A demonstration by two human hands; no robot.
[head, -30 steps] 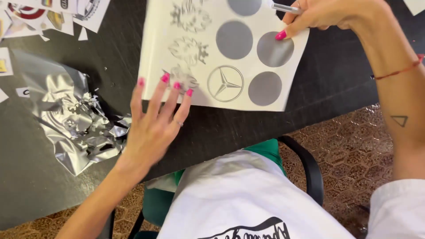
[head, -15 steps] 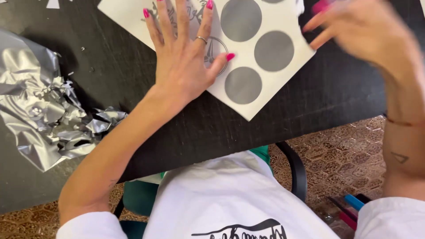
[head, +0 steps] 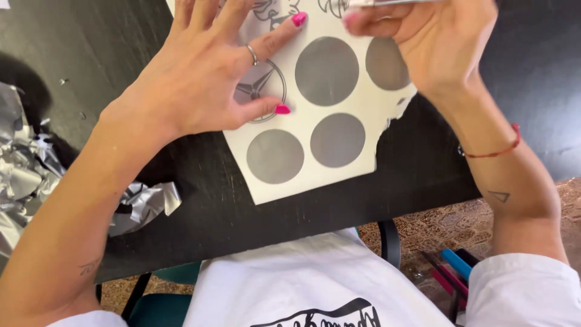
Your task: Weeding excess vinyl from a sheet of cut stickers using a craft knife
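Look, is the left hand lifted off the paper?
No, the left hand lies flat on the white paper, fingers spread.

Left hand (head: 200, 79) wears a thin silver ring and bright pink nail polish; right hand (head: 436, 45) has a red string bracelet, small triangle tattoo; white printed shirt

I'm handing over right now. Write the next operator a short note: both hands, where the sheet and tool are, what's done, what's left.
Left hand: flat, fingers spread, pressing the white sheet onto the black table; it covers part of a star-in-ring emblem.
Right hand: pinching a thin silver tool at the sheet's top edge.
Sheet: four plain grey circles in view, none lifted; right edge is torn.
Crumpled foil lies at the left.
Done: sheet pinned, tool in hand.
Left: the circles themselves, all untouched.
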